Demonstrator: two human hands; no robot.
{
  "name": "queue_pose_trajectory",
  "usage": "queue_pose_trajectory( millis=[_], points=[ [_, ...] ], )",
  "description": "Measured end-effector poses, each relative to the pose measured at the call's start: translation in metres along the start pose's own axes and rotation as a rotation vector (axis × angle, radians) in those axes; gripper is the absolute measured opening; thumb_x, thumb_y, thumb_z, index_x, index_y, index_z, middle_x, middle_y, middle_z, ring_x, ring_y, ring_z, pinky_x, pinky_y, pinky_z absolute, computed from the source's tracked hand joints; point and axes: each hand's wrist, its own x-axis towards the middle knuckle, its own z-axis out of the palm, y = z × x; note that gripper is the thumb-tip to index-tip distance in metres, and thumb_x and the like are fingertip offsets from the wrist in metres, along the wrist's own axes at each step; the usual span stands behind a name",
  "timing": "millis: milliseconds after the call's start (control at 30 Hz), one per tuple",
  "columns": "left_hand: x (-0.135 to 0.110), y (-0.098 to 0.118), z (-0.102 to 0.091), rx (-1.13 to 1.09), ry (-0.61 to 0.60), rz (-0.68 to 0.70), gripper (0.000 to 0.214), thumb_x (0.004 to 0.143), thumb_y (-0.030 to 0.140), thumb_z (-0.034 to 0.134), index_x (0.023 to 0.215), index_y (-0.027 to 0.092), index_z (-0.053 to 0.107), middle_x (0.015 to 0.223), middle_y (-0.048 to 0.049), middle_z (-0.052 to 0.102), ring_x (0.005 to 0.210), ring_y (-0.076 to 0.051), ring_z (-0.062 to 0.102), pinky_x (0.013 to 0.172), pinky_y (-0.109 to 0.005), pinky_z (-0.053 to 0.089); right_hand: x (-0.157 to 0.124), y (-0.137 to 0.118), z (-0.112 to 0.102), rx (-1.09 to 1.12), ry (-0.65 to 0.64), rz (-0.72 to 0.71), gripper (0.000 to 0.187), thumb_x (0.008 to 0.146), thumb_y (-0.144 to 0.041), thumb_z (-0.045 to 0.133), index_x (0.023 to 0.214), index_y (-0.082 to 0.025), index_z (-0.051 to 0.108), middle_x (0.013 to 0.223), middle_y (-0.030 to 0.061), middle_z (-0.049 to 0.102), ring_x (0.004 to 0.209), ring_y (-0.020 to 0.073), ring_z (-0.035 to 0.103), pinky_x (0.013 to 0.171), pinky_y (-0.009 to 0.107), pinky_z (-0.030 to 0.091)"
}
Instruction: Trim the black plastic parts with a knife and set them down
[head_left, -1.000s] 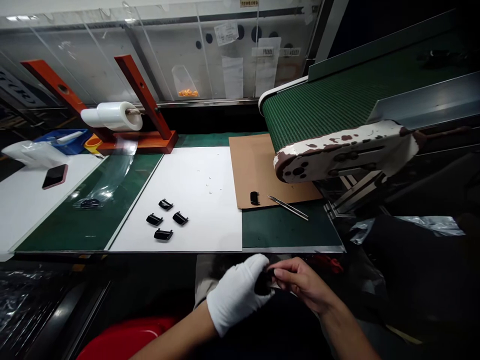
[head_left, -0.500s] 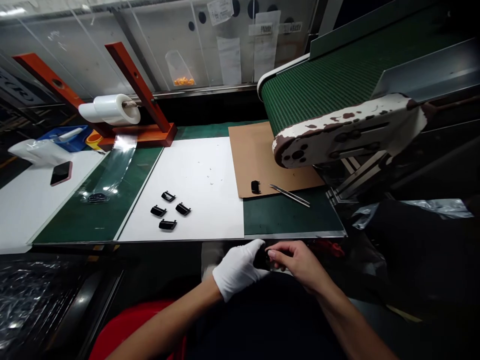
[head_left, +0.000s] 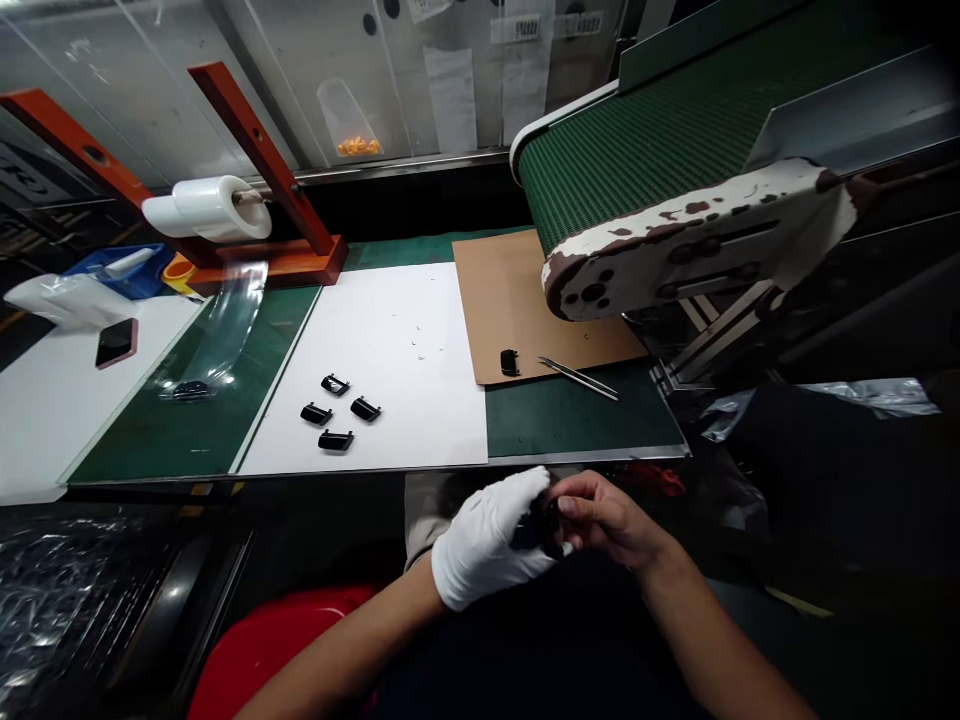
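Note:
My left hand [head_left: 487, 540], in a white glove, is closed around a small glossy black plastic part [head_left: 534, 528] just off the table's front edge. My bare right hand [head_left: 609, 518] pinches the part's right end with thumb and fingertips; the exact grip is dark and partly hidden. Several similar black plastic pieces [head_left: 335, 441] lie in a loose group on the white sheet [head_left: 420, 420]. One more black piece [head_left: 509, 362] rests on the brown cardboard [head_left: 487, 300], and metal tweezers [head_left: 579, 379] lie beside it, across the cardboard's front edge.
A green conveyor belt [head_left: 630, 160] overhangs the cardboard from the right. At the back left an orange stand [head_left: 315, 260] carries a roll of clear film [head_left: 217, 208]. A phone [head_left: 116, 343] lies far left. A red stool [head_left: 277, 640] is below.
Both hands have shifted slightly right with the black plastic part still between them. The camera view has tilted a little, so the table sits slightly higher in the picture.

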Motion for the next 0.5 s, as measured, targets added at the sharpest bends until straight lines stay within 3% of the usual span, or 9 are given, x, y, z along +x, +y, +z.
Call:
queue_pose_trajectory(
  millis=[100,233,367,500],
  points=[
    [0.002,-0.001,0.004,0.003,-0.099,-0.133,0.063,0.079,0.044,0.067,0.129,0.016,0.042,0.114,-0.0135,0.068,0.102,-0.023,0.067,0.091,-0.032,0.056,0.001,-0.004,-0.002,-0.1,0.058,-0.015,0.044,0.064,-0.057,0.072,0.077,-0.015,0.068,0.057,0.001,0.065,0.041,0.006,0.048,0.044,0.019,0.036],
    [0.006,-0.004,0.008,0.065,-0.329,-0.356,0.054,0.076,0.048,0.065,0.117,0.016,0.051,0.1,-0.0093,0.072,0.088,-0.022,0.071,0.082,-0.03,0.057,0.001,-0.008,-0.002,-0.352,0.16,-0.041,0.043,0.075,-0.057,0.059,0.079,-0.015,0.067,0.064,0.0049,0.069,0.046,0.0099,0.054,0.045,0.021,0.039],
    [0.015,-0.007,0.008,0.14,-0.583,-0.446,0.026,0.072,0.039,0.065,0.088,0.02,0.059,0.073,-0.0031,0.071,0.063,-0.022,0.07,0.058,-0.028,0.054,0.0,-0.009,0.009,-0.763,0.333,-0.054,0.025,0.081,-0.038,0.055,0.073,-0.019,0.069,0.063,0.0066,0.07,0.054,0.0174,0.062,0.053,0.028,0.042],
    [0.02,-0.005,0.016,0.22,-0.763,-0.499,0.02,0.068,0.029,0.066,0.082,0.017,0.058,0.072,-0.0076,0.07,0.065,-0.028,0.07,0.057,-0.03,0.052,0.005,-0.003,0.036,-1.155,0.535,-0.025,0.02,0.081,-0.02,0.054,0.07,-0.018,0.07,0.067,0.0153,0.071,0.066,0.0279,0.067,0.058,0.034,0.04]
  ],
)
